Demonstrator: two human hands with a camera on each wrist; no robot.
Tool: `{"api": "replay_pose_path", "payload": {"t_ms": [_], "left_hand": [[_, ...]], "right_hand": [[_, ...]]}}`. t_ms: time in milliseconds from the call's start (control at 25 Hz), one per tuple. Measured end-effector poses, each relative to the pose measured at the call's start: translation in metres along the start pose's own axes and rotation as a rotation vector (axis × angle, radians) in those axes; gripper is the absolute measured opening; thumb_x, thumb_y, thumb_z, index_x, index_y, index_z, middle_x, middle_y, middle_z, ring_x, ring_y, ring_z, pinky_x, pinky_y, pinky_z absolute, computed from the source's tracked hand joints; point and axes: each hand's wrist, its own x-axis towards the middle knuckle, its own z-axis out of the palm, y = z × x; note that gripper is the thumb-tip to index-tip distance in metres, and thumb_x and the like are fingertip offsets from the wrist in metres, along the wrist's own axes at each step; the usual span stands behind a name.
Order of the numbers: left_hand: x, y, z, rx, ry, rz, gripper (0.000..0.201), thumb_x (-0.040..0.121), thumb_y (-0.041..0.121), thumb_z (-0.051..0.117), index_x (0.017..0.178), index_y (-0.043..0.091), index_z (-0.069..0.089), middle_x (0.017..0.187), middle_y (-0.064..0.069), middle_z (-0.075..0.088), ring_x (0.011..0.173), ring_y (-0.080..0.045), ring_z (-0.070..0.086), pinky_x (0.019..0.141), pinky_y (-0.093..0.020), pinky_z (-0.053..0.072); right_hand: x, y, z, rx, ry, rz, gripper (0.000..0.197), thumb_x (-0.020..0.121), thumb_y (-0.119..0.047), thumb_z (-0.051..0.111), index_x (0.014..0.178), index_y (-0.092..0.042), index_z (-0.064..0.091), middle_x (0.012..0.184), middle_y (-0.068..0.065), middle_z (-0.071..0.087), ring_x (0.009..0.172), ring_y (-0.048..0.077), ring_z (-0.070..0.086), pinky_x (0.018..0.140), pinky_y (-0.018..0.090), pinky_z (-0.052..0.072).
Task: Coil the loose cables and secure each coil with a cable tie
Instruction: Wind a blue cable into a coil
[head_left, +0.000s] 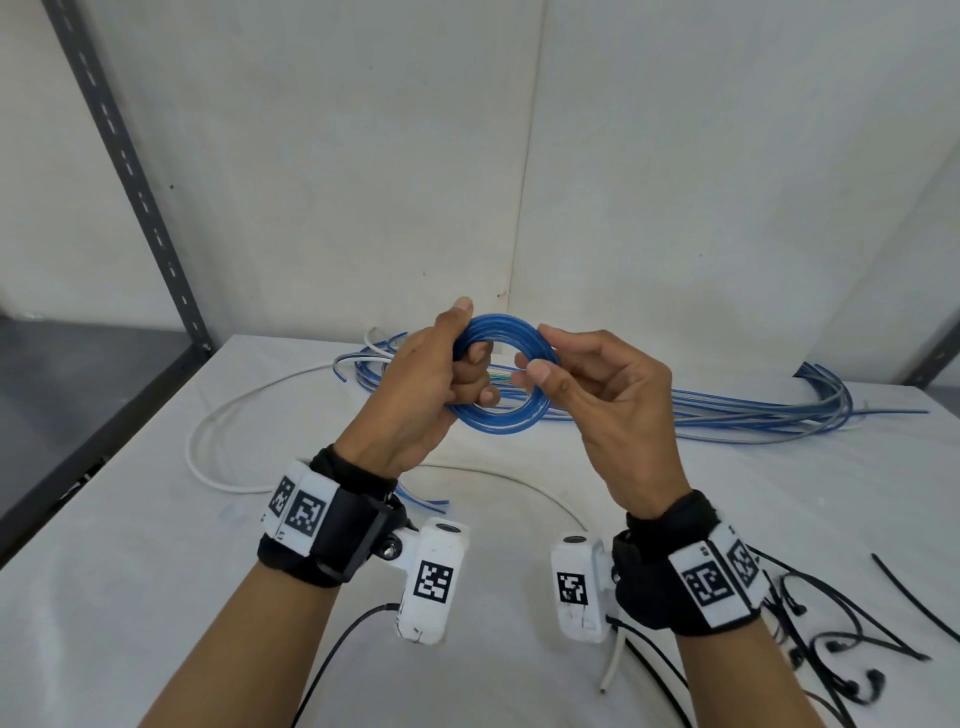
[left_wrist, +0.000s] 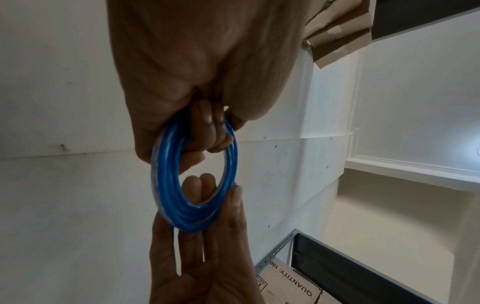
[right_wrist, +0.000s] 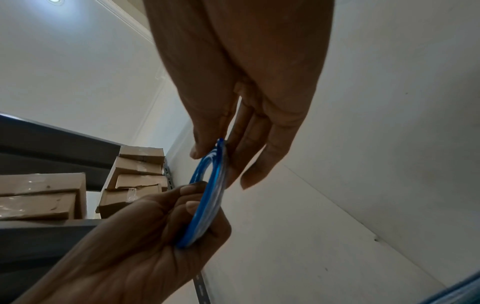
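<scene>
A blue cable coil (head_left: 498, 422) is held up in the air above the white table (head_left: 156, 571), wound into a small ring. My left hand (head_left: 470, 358) grips its left side, fingers curled through the ring and thumb on top. My right hand (head_left: 543, 351) pinches the right side between thumb and fingers. The left wrist view shows the coil (left_wrist: 166, 185) edge-on, with the left hand (left_wrist: 207, 127) above and the right hand (left_wrist: 207, 257) below. In the right wrist view the coil (right_wrist: 207, 197) sits between the right hand (right_wrist: 233, 144) and the left hand (right_wrist: 155, 236).
Loose blue cables (head_left: 727, 415) lie along the back of the table, and a white cable (head_left: 208, 431) loops at the left. Several black cable ties (head_left: 831, 639) lie at the front right. A grey shelf upright (head_left: 130, 171) stands at the left.
</scene>
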Motion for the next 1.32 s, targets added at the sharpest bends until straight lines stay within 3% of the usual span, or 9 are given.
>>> {"api": "replay_pose_path", "payload": {"t_ms": [120, 200, 280, 400, 520, 800, 1000, 1120, 1320], "left_hand": [[0.004, -0.003, -0.003, 0.005, -0.049, -0.014, 0.053, 0.109, 0.041, 0.035, 0.070, 0.009, 0.051, 0.054, 0.001, 0.024, 0.045, -0.013, 0.028, 0.064, -0.032, 0.048], [0.005, -0.005, -0.011, 0.189, -0.099, 0.052, 0.049, 0.107, 0.043, 0.040, 0.086, 0.005, 0.062, 0.060, -0.006, 0.050, 0.056, -0.019, 0.053, 0.077, -0.039, 0.056], [0.002, -0.002, -0.019, 0.412, -0.138, 0.165, 0.033, 0.100, 0.034, 0.055, 0.101, 0.004, 0.069, 0.081, -0.010, 0.072, 0.077, -0.021, 0.070, 0.080, -0.037, 0.060], [-0.002, 0.004, -0.030, 0.557, -0.204, 0.175, 0.016, 0.091, 0.016, 0.071, 0.101, 0.004, 0.076, 0.087, -0.016, 0.077, 0.080, -0.027, 0.075, 0.078, -0.036, 0.062], [-0.003, 0.005, -0.035, 0.589, -0.227, 0.146, 0.014, 0.088, 0.010, 0.076, 0.099, 0.003, 0.077, 0.085, -0.019, 0.076, 0.080, -0.034, 0.075, 0.079, -0.041, 0.063], [-0.002, 0.003, -0.031, 0.521, -0.264, 0.139, 0.018, 0.091, 0.012, 0.072, 0.102, -0.002, 0.073, 0.088, -0.018, 0.077, 0.080, -0.030, 0.074, 0.079, -0.039, 0.062], [-0.001, -0.006, -0.008, 0.279, -0.361, -0.144, 0.052, 0.100, 0.051, 0.042, 0.092, 0.005, 0.065, 0.064, -0.006, 0.053, 0.059, -0.021, 0.051, 0.088, -0.042, 0.056], [-0.005, -0.008, 0.004, 0.193, -0.373, -0.251, 0.044, 0.108, 0.037, 0.038, 0.081, 0.008, 0.058, 0.053, 0.002, 0.033, 0.049, -0.016, 0.031, 0.090, -0.043, 0.056], [-0.009, -0.020, 0.011, 0.154, -0.479, -0.348, 0.041, 0.105, 0.033, 0.038, 0.075, 0.012, 0.056, 0.051, 0.003, 0.031, 0.045, -0.014, 0.027, 0.089, -0.040, 0.056]], "right_hand": [[0.001, -0.002, -0.002, -0.030, 0.019, -0.011, 0.026, 0.085, 0.003, 0.072, 0.109, -0.007, 0.071, 0.094, 0.012, 0.078, 0.077, 0.025, 0.077, 0.078, 0.033, 0.061], [0.002, -0.002, -0.008, -0.039, 0.031, -0.007, 0.026, 0.085, 0.003, 0.072, 0.108, -0.007, 0.072, 0.092, 0.013, 0.078, 0.074, 0.025, 0.076, 0.075, 0.034, 0.062], [0.004, -0.002, -0.015, -0.053, -0.011, 0.018, 0.025, 0.082, -0.001, 0.074, 0.106, -0.008, 0.073, 0.091, 0.014, 0.078, 0.073, 0.025, 0.076, 0.074, 0.033, 0.062], [0.005, -0.001, -0.022, -0.130, -0.102, 0.048, 0.022, 0.083, -0.002, 0.074, 0.103, -0.010, 0.074, 0.087, 0.014, 0.078, 0.073, 0.026, 0.075, 0.077, 0.037, 0.062], [0.005, -0.002, -0.026, -0.154, -0.152, 0.073, 0.022, 0.083, -0.003, 0.074, 0.104, -0.010, 0.075, 0.089, 0.014, 0.078, 0.076, 0.029, 0.075, 0.078, 0.040, 0.063], [0.009, -0.010, -0.028, -0.194, -0.137, 0.094, 0.025, 0.080, -0.014, 0.076, 0.104, -0.010, 0.075, 0.092, 0.011, 0.079, 0.077, 0.027, 0.076, 0.079, 0.036, 0.062], [0.015, -0.017, -0.033, -0.261, -0.189, 0.097, 0.022, 0.086, 0.001, 0.073, 0.107, -0.006, 0.074, 0.090, 0.008, 0.079, 0.077, 0.026, 0.076, 0.076, 0.029, 0.060], [0.001, -0.020, -0.038, -0.299, -0.220, 0.081, 0.022, 0.086, 0.000, 0.073, 0.105, -0.010, 0.075, 0.094, 0.011, 0.078, 0.080, 0.029, 0.076, 0.080, 0.035, 0.061], [-0.013, -0.022, -0.050, -0.311, -0.254, 0.103, 0.022, 0.087, 0.005, 0.071, 0.105, -0.007, 0.074, 0.091, 0.015, 0.077, 0.074, 0.025, 0.075, 0.075, 0.030, 0.059]]}}
